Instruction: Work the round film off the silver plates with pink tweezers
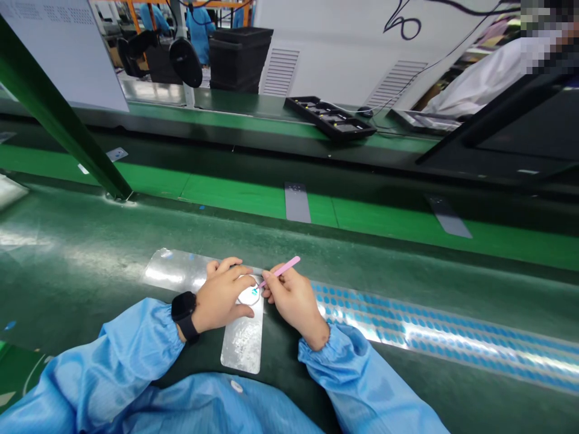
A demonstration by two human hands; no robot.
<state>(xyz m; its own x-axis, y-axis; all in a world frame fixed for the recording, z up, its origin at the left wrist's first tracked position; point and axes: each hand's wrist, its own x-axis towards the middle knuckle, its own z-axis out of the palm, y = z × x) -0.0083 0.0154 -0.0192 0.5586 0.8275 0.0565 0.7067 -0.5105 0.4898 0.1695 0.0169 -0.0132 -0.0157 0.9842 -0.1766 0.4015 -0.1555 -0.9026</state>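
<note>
My left hand (222, 296) curls over the top end of a silver metal plate (243, 343) lying on the green bench, its fingers ringed round a small white round part (248, 295). My right hand (294, 298) pinches pink tweezers (283, 270), whose tip touches a tiny teal piece at the white part. A black watch sits on my left wrist. Both arms wear blue sleeves.
A clear plastic sheet (174, 271) lies left of my hands. A long strip of blue round stickers (429, 334) runs to the right. Two grey plates (297, 202) lie on the conveyor belt beyond. A black tray (332, 117) and a person in white (479, 78) are at the far side.
</note>
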